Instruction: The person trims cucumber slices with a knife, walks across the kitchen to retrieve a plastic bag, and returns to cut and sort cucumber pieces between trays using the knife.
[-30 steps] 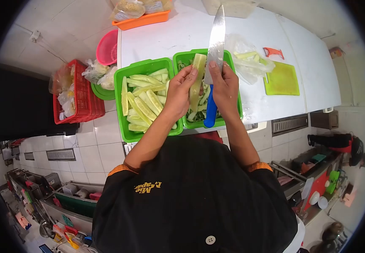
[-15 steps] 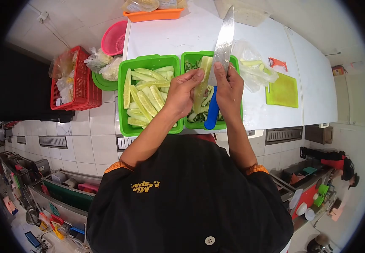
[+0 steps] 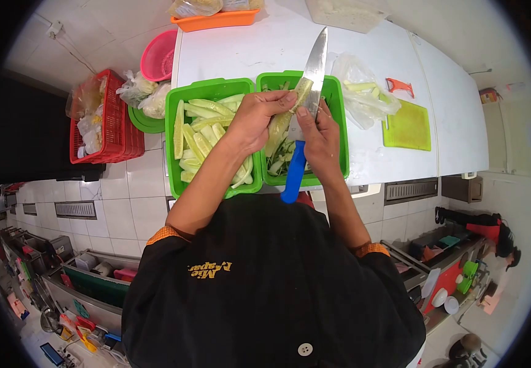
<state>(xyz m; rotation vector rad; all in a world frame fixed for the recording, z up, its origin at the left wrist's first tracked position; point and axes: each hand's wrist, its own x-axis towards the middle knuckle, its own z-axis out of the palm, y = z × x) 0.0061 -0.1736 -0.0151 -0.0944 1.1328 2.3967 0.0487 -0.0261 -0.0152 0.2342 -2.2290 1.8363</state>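
My left hand (image 3: 254,121) grips a long cucumber piece (image 3: 303,92), tilted over the right green bin (image 3: 338,132). Close beside it, my right hand (image 3: 322,140) holds a large knife with a blue handle (image 3: 293,172). The blade (image 3: 317,61) points up and away, its lower part against the cucumber piece. Below the hands, green peelings and pale scraps (image 3: 280,161) lie in the right bin. Several cut cucumber lengths (image 3: 205,109) fill the left green bin (image 3: 175,184), partly covered by my left forearm.
On the white table (image 3: 265,52) are a clear bag with pale pieces (image 3: 366,107), an orange peeler (image 3: 400,87), a green cutting board (image 3: 407,126) and an orange tray (image 3: 216,21). Red crates (image 3: 127,132) and a pink basket (image 3: 158,56) stand left. Another person (image 3: 501,236) is far right.
The knife has moved lower and now tilts right at its tip, its blade against the cucumber piece. That piece has tipped from near upright to a slant. The view has shifted slightly.
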